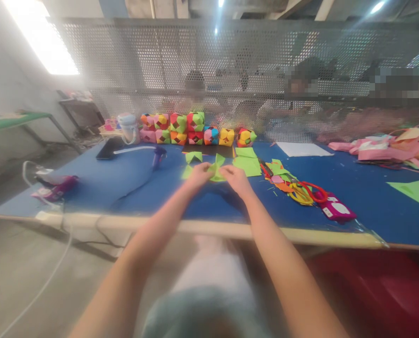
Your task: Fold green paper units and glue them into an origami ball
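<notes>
Between my two hands is a folded piece of light green paper [217, 172], held just above the blue table. The fingers of my left hand [200, 173] pinch its left side. My right hand [234, 177] pinches the right side. Another folded green paper piece [194, 157] lies just beyond my left hand. Flat green paper sheets [247, 165] rest to the right of my right hand. Behind them stands a row of colourful folded paper cubes [196, 137], some stacked two high.
On the left lie a purple glue gun [158, 157] with its cord, a dark phone [110, 148] and a lidded cup [127, 127]. To the right are paper scraps [278, 170], red-handled scissors [313, 191] and a magenta box [336, 207]. A perforated metal screen [230, 56] rises behind the table.
</notes>
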Available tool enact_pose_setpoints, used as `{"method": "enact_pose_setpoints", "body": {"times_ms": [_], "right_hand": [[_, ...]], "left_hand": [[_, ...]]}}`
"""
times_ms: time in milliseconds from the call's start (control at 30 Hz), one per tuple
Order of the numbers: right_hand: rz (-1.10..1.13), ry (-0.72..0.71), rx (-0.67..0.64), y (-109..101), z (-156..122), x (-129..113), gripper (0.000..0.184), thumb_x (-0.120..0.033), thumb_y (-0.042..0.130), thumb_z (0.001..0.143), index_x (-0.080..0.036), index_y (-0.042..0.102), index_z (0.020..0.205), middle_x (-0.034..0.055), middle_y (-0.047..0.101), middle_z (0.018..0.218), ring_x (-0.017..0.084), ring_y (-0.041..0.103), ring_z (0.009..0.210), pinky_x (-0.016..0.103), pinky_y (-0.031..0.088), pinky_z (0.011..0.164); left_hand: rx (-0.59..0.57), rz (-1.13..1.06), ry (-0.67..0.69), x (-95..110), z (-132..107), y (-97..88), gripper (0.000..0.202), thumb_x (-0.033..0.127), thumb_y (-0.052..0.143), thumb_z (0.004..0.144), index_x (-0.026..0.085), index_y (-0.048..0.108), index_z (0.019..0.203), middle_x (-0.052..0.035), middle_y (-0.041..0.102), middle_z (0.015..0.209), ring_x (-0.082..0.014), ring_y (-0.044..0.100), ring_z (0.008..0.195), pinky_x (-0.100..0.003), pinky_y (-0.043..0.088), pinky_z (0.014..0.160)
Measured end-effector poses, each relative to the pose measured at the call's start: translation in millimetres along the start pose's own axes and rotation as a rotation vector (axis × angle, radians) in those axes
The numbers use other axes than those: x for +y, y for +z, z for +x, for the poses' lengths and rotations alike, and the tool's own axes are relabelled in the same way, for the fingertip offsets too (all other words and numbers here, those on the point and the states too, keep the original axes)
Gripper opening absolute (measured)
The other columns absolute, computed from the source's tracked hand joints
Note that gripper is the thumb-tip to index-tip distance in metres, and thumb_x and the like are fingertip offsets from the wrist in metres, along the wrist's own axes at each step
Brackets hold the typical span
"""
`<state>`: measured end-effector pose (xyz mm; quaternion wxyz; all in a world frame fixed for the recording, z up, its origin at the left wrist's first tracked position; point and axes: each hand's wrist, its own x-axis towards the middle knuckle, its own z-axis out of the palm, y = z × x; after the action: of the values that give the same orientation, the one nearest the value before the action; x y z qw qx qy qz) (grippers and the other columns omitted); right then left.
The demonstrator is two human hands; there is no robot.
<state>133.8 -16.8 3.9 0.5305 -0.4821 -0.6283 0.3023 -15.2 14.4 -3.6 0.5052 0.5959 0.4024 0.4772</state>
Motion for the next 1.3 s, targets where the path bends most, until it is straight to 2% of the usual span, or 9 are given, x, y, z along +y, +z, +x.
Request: {"method": "enact_pose_setpoints", "body": {"times_ms": [133,367,900,1133,1300], "right_hand": [[-0.021,-0.004,0.01,2,0,1,0.034,-0.05,0.06,0.067,-0.017,0.066,0.072,0.0037,0.068,0.073,0.019,0.06,0.072,0.031,0.047,0.07],[-0.066,0.005,0.047,2,0,0,0.028,-0.046,0.061,0.067,-0.018,0.06,0.063,0.0014,0.064,0.062,0.017,0.057,0.063,0.03,0.045,0.064],[-0.072,0.0,0.084,1,-2,-2,0.027,-0.045,0.063,0.065,-0.018,0.059,0.059,0.0018,0.064,0.06,0.017,0.057,0.061,0.029,0.045,0.061],[-0.053,-0.009,0.038,-1,-4,-7,0.034,-0.049,0.055,0.073,-0.017,0.065,0.066,0.0015,0.064,0.064,0.017,0.056,0.066,0.028,0.044,0.063],[-0.058,-0.004,0.047,-2,-3,-6,0.034,-0.049,0.057,0.071,-0.017,0.066,0.067,0.0027,0.066,0.065,0.018,0.057,0.066,0.029,0.045,0.063]], "left_hand": [[-0.015,0.01,-0.001,2,-2,1.2,0.01,0.012,0.061,0.066,0.012,0.06,0.075,0.0018,0.06,0.064,-0.01,0.057,0.058,-0.023,0.049,0.057],[-0.042,0.022,-0.005,3,-3,1.3,0.01,0.014,0.062,0.065,0.012,0.06,0.075,0.0016,0.061,0.064,-0.0092,0.057,0.06,-0.021,0.048,0.058],[-0.07,0.017,-0.011,9,-6,4.2,0.008,0.016,0.064,0.066,0.012,0.059,0.072,0.002,0.059,0.063,-0.0099,0.056,0.059,-0.025,0.05,0.06],[-0.037,0.01,-0.009,3,0,0.0,0.01,0.009,0.06,0.064,0.012,0.061,0.074,0.0022,0.06,0.065,-0.0088,0.056,0.059,-0.022,0.048,0.059],[-0.044,-0.007,-0.018,5,-2,2.3,0.014,0.008,0.058,0.064,0.012,0.062,0.076,0.0014,0.061,0.066,-0.0102,0.058,0.059,-0.025,0.051,0.058]]}}
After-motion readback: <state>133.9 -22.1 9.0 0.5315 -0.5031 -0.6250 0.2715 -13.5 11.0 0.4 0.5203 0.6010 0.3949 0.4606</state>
